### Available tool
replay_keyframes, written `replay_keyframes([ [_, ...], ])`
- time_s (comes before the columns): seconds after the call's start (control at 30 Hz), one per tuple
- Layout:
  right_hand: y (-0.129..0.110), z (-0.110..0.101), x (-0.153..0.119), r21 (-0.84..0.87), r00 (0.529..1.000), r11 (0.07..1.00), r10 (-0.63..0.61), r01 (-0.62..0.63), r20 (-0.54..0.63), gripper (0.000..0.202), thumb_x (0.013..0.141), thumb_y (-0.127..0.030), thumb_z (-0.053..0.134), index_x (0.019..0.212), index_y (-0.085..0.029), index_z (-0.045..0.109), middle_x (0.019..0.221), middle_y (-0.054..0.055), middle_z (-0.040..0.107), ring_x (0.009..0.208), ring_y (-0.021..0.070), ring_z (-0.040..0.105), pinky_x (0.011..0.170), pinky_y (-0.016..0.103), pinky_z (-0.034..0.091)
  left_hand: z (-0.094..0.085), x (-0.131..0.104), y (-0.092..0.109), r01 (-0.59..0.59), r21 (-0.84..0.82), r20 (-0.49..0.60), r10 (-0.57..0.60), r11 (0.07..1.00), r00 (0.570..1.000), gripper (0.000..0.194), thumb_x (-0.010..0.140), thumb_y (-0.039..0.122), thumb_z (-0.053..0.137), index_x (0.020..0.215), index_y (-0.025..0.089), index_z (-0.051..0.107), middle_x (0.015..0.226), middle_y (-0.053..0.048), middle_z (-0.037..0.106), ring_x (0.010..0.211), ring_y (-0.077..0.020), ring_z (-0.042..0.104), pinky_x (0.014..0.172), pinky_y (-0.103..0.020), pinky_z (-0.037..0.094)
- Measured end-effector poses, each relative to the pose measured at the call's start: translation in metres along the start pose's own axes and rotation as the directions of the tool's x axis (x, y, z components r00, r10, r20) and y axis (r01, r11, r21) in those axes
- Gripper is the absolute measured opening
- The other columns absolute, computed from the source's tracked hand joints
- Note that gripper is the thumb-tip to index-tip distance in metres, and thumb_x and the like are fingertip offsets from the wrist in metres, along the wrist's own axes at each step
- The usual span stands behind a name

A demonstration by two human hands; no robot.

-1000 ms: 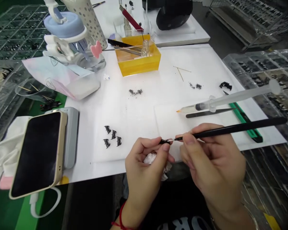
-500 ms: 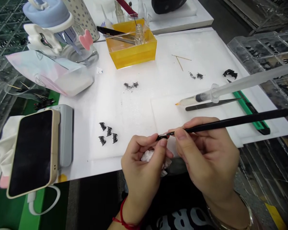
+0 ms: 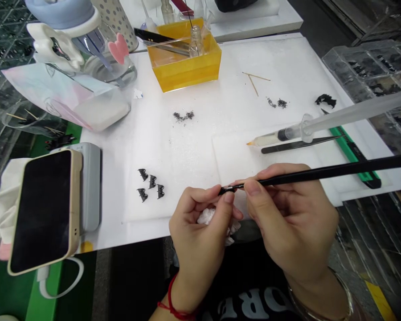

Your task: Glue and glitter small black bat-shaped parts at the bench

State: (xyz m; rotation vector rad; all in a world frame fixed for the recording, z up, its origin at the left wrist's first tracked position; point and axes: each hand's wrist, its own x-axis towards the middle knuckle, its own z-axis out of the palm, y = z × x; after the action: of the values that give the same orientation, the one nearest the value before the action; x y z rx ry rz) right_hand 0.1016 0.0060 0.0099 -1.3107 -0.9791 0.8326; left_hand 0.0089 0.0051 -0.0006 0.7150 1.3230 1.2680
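Note:
Between thumb and fingers, my left hand (image 3: 200, 227) pinches a small shiny black piece (image 3: 227, 190), largely covered by the fingertips. A crumpled white tissue (image 3: 206, 216) is tucked in the same palm. My right hand (image 3: 290, 214) grips a slim black-handled brush (image 3: 321, 175) like a pen, its thin tip at the black piece; whether it touches, I cannot tell. Several small black bat-shaped pieces (image 3: 152, 181) lie left of my hands. Beyond the right hand are dark tweezers (image 3: 294, 145) and a syringe (image 3: 270, 139) with an orange tip.
Small piles of dark bits (image 3: 183, 117) lie on the white sheet. A yellow box (image 3: 187, 73) holding tools stands at the back, thin sticks (image 3: 253, 84) beside it. A green cutter (image 3: 354, 156) lies right. A phone (image 3: 45, 209), pouch (image 3: 67, 98) and lidded cup (image 3: 63, 18) crowd the left.
The view has shifted slightly. The brush handle reaches farther to the right edge, and my right hand has moved slightly right. Both hands keep their holds.

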Motion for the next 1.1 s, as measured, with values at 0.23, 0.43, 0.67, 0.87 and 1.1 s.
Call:
replay_keyframes([
  [0.23,-0.0014,-0.0015,0.0009,0.112,0.996,0.992,0.056,-0.063,0.063,0.015,0.083,-0.010,0.061,0.092,-0.022,0.058,0.060,-0.005,0.061,0.037,0.0035,0.043,0.030,0.015,0.035,0.0004,0.0007,0.0027,0.020,-0.013,0.020,-0.019,1.000,1.000,0.014,0.076,0.014,0.073,0.077,0.020,0.060,0.053,0.004,0.068,0.040,-0.0052,0.054,0.040,-0.012,0.044],
  [0.43,-0.0005,-0.0053,0.0031,0.208,0.984,0.966,0.132,-0.155,0.120,0.011,0.085,-0.016,0.061,0.093,-0.023,0.057,0.076,-0.002,0.067,0.038,0.0022,0.040,0.034,0.016,0.038,0.0023,0.0001,0.0068,0.035,-0.018,0.027,-0.034,0.999,0.999,0.014,0.076,0.012,0.072,0.078,0.019,0.060,0.053,0.004,0.067,0.039,-0.0046,0.051,0.038,-0.011,0.040],
  [0.67,-0.0027,-0.0067,0.0062,0.180,0.974,0.962,0.184,-0.207,0.136,0.011,0.085,-0.015,0.060,0.092,-0.023,0.058,0.085,0.000,0.069,0.039,0.0024,0.044,0.032,0.015,0.038,0.0017,0.0009,0.0062,0.022,-0.013,0.050,-0.022,1.000,0.999,0.013,0.077,0.013,0.071,0.078,0.020,0.060,0.054,0.003,0.067,0.039,-0.0055,0.050,0.037,-0.013,0.039],
  [0.87,-0.0023,-0.0074,0.0067,0.196,0.972,0.958,0.181,-0.208,0.149,0.009,0.086,-0.015,0.060,0.091,-0.022,0.059,0.084,-0.001,0.069,0.041,0.0012,0.048,0.036,0.013,0.043,0.0007,0.0010,0.0057,0.017,-0.007,0.058,-0.017,1.000,0.998,0.013,0.077,0.013,0.072,0.078,0.020,0.060,0.054,0.003,0.067,0.042,-0.0056,0.052,0.040,-0.012,0.040],
  [1.1,-0.0010,-0.0077,0.0090,0.177,0.973,0.965,0.165,-0.193,0.160,0.010,0.086,-0.016,0.059,0.091,-0.024,0.059,0.080,-0.002,0.068,0.038,0.0018,0.046,0.032,0.014,0.039,0.0012,0.0010,0.0050,0.020,-0.025,0.074,-0.018,0.999,0.997,0.013,0.078,0.011,0.069,0.079,0.020,0.060,0.055,0.003,0.067,0.041,-0.0056,0.051,0.040,-0.013,0.040],
])
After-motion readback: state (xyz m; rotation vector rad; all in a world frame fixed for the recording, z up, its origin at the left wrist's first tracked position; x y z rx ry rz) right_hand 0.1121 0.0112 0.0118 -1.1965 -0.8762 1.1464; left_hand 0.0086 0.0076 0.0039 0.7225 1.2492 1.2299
